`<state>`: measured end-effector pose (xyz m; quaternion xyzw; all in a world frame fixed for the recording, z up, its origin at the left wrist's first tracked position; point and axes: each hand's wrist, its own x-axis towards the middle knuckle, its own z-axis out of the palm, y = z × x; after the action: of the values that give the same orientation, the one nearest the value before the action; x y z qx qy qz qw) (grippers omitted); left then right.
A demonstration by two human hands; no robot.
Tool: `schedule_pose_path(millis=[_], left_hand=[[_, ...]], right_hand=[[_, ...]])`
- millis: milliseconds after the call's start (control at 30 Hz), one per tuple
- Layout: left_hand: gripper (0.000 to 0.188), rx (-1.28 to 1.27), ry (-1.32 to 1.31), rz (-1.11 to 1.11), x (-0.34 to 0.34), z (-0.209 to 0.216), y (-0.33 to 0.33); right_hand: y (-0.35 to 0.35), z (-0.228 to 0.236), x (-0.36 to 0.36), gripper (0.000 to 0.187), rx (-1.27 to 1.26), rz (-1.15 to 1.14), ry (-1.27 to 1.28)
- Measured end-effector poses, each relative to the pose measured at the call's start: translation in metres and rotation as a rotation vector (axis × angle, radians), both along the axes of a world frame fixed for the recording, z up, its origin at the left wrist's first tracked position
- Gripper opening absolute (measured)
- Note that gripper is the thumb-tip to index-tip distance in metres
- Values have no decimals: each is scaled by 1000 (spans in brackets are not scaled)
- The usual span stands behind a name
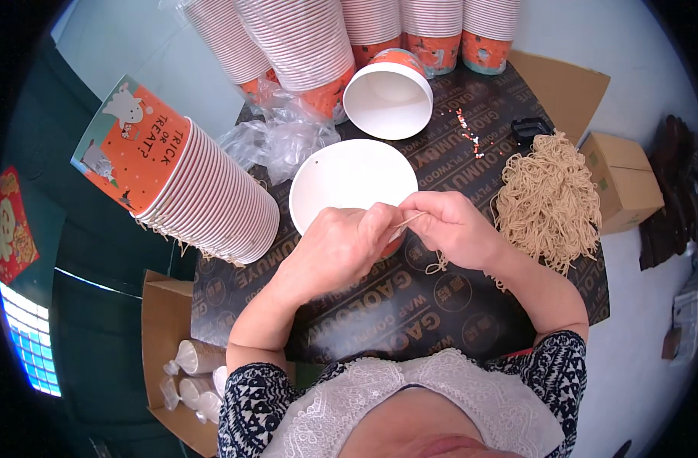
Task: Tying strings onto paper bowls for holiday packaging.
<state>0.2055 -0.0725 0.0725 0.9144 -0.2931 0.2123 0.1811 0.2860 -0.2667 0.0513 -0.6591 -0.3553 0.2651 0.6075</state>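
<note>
Close together over the near rim of a white-lined paper bucket (354, 177), my two hands work on a thin tan cord (416, 218). My left hand (337, 248) is closed, with the cord coming out between its thumb and fingers. On the other side, my right hand (454, 229) pinches the same cord, and a loose loop of it hangs below. The bucket stands upright; its orange outside shows only a little under my fingers. My left hand hides most of the near rim, so I cannot tell how the cord meets it.
A tall leaning stack of printed buckets (204, 183) stands at the left, tan cord along its side. Another bucket (394, 99) lies tipped behind. Wrapped stacks (295, 46) and crumpled plastic (288, 137) fill the back. Right are small beads (471, 141), a black holder (530, 130) and a cord heap (551, 202).
</note>
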Motion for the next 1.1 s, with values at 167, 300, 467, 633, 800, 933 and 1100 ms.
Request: schedule_pose_path(millis=[167,300,467,633,800,933,1100], left_hand=[[17,-58,64,-6,0,3,1],[16,-111,100,-31,-1,3,4],[9,-176,242,19,-4,5,9],[6,-190,248,119,-3,7,12],[5,-295,346,246,-2,5,7],[7,-348,287,262,-1,3,11],[10,-397,353,320,-4,7,5]], right_hand=[[0,-3,-1,13,3,-17,-90],[0,5,-10,7,-30,-93,-262],[-2,0,-16,5,-17,-158,-682],[-6,1,-20,9,-53,-57,-978],[-5,-1,-17,8,-109,27,-970],[-1,0,-12,7,39,-35,-842],[-4,3,-14,3,-48,-20,-602]])
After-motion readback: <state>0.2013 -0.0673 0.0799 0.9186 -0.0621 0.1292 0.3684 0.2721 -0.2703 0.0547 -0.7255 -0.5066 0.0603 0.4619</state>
